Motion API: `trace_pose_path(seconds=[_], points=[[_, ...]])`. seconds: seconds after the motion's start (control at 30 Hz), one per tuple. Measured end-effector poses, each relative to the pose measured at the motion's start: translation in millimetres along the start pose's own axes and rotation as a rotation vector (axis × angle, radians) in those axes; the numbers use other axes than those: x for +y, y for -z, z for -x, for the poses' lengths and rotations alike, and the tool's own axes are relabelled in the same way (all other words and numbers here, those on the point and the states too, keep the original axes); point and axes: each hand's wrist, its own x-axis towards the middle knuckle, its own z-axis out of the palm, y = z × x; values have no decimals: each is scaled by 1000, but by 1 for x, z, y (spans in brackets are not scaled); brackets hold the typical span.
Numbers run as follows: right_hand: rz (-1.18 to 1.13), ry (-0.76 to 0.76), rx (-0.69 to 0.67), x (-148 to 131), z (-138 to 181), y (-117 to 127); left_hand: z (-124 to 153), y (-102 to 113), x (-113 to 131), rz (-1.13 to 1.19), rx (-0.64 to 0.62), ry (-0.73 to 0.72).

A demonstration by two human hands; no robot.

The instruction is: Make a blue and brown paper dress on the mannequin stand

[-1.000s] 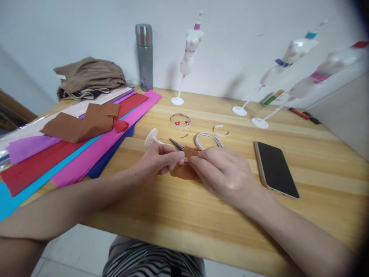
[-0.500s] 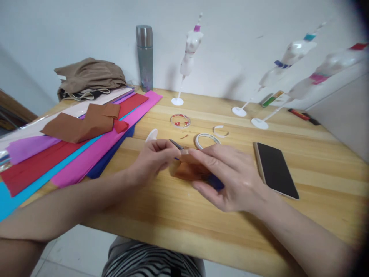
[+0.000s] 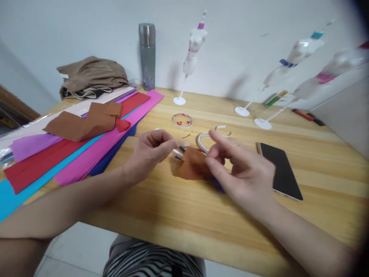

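Note:
My left hand [image 3: 152, 152] is closed in a pinch. A thin white strip of tape [image 3: 177, 153] shows at its fingertips, and a bit of white shows behind the knuckles. Close by on the right, my right hand [image 3: 245, 169] has its thumb and forefinger apart, with nothing visible between them. A small brown fabric piece [image 3: 193, 165] lies between the two hands, its right end partly behind my right thumb. Beneath it, dark blue fabric [image 3: 217, 185] sticks out. A dark tool tip [image 3: 182, 148] shows at its upper edge; the rest is hidden.
A tape roll [image 3: 202, 143] stands behind my right hand, with a phone [image 3: 281, 169] to its right. Bright fabric strips [image 3: 83, 159] and brown fabric [image 3: 86, 121] cover the left. A flask [image 3: 147, 57] and several white mini mannequins [image 3: 191, 61] stand along the wall.
My right hand has let go of the brown fabric and moved right, its fingers opening. The fabric now lies more exposed. My left hand keeps its pinch and has shifted slightly away from the fabric.

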Motion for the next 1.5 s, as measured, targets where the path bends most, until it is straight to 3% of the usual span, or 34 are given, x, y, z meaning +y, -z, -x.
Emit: trace_pose_path(seconds=[0.07, 0.23, 0.43, 0.87, 1.37, 1.5], points=[[-9, -20, 7, 2, -1, 0, -5, 3, -1, -9, 18, -14], [75, 54, -224, 4, -2, -5, -10, 5, -1, -97, -31, -52], [159, 37, -318, 7, 0, -11, -9, 4, -5, -131, -114, -22], [92, 75, -333, 12, 2, -9, -11, 5, -12, -174, -172, 18], [146, 170, -232, 10, 14, -6, -16, 11, -17, -251, -495, -14], [167, 196, -214, 10, 16, -6, -16, 10, -14, -268, -488, -22]])
